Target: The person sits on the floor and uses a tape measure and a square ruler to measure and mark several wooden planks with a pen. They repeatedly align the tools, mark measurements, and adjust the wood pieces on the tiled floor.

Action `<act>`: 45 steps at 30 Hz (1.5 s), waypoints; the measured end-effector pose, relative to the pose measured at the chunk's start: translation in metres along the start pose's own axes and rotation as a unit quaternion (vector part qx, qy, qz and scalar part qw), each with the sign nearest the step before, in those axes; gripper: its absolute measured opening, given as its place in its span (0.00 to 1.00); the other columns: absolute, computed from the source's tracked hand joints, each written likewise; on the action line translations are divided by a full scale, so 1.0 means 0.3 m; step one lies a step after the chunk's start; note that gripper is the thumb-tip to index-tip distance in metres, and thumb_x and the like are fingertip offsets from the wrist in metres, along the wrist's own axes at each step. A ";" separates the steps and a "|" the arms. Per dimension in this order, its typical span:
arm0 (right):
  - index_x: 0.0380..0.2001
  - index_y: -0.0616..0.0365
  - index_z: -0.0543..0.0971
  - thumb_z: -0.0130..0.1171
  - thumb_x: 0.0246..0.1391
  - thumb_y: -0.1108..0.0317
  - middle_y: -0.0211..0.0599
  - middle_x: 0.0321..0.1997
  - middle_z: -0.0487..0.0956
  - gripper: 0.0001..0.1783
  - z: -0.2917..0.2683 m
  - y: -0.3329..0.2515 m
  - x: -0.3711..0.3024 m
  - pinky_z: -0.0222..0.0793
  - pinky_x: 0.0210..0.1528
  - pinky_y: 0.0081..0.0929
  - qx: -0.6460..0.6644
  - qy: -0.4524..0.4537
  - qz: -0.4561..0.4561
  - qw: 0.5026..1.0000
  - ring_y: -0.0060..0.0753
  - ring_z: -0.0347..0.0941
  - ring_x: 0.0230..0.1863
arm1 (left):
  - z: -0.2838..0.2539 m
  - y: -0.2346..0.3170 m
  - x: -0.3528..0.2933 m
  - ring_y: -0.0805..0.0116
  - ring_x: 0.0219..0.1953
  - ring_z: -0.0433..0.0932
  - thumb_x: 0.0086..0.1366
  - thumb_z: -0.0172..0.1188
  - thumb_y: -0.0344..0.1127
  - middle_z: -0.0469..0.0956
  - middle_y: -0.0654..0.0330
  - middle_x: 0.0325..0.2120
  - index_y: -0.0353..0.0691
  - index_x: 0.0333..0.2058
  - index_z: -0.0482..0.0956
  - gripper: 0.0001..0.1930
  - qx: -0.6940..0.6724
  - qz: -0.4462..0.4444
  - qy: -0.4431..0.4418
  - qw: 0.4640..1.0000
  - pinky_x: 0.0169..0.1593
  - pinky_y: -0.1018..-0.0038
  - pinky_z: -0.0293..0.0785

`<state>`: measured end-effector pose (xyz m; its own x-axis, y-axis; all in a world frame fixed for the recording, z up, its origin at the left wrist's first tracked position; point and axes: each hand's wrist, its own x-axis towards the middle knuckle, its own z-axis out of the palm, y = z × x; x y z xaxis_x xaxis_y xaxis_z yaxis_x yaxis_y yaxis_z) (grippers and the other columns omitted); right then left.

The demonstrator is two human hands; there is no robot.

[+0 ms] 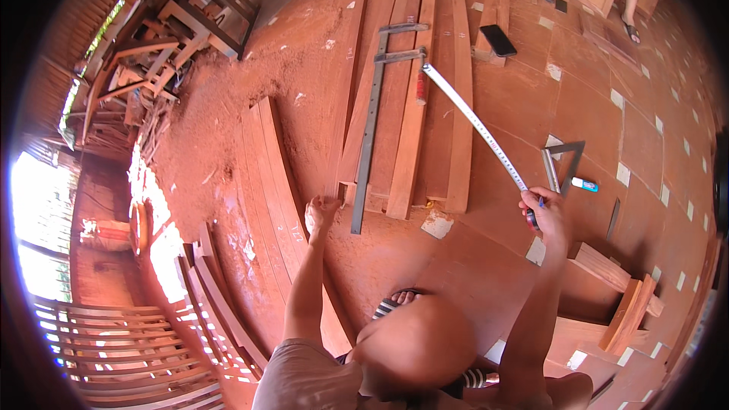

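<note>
My right hand [548, 216] is closed around a tape measure [531, 218], with a blue pen [541, 202] between the fingers. Its white blade [478, 127] runs out to the far left, ending beside a bar clamp [367, 144] that lies across several long wooden boards [395, 118]. My left hand [322, 215] is at the near end of the leftmost boards, thumb and fingers apart. Whether its fingertips touch the wood I cannot tell. A red-handled tool [421, 89], perhaps the clamp's handle, lies on the boards below the blade's end.
A black phone [498, 40] lies right of the boards. Farther right are a set square [569, 163] and a small blue-and-white bottle [585, 184]. Joined wood pieces [626, 307] stand at lower right, long planks [281, 205] at left. Another person's legs [630, 0] show at top right.
</note>
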<state>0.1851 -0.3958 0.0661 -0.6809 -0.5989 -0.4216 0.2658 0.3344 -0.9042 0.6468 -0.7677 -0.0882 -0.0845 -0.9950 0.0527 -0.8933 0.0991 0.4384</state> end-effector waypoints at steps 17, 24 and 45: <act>0.29 0.63 0.86 0.67 0.60 0.69 0.30 0.14 0.74 0.09 0.693 -0.281 0.292 0.63 0.23 0.28 -0.384 -0.142 -0.218 0.886 0.21 0.69 0.18 | -0.316 0.202 0.050 0.55 0.27 0.82 0.43 0.75 0.38 0.82 0.51 0.25 0.32 0.28 0.85 0.16 -0.113 0.126 0.110 0.979 0.35 0.62 0.79; 0.31 0.61 0.87 0.67 0.61 0.66 0.29 0.14 0.74 0.09 0.682 -0.319 0.325 0.63 0.22 0.29 -0.417 -0.127 -0.251 0.864 0.23 0.70 0.16 | -0.419 0.254 0.070 0.58 0.28 0.83 0.45 0.77 0.40 0.82 0.52 0.27 0.31 0.31 0.86 0.19 -0.124 0.089 0.058 0.987 0.35 0.63 0.81; 0.32 0.57 0.88 0.68 0.56 0.69 0.39 0.23 0.81 0.04 0.751 -0.174 0.316 0.71 0.31 0.33 -0.300 -0.117 -0.274 0.906 0.32 0.77 0.26 | -0.321 0.220 0.082 0.48 0.33 0.86 0.46 0.74 0.48 0.86 0.53 0.31 0.43 0.33 0.90 0.18 -0.061 0.090 0.025 0.994 0.39 0.56 0.81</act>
<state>0.2604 -0.6340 0.0578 -0.4172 -0.9087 0.0128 -0.5349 0.2341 -0.8118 0.6282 -0.7845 0.0284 -0.2130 -0.9597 0.1833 -0.8049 0.2787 0.5239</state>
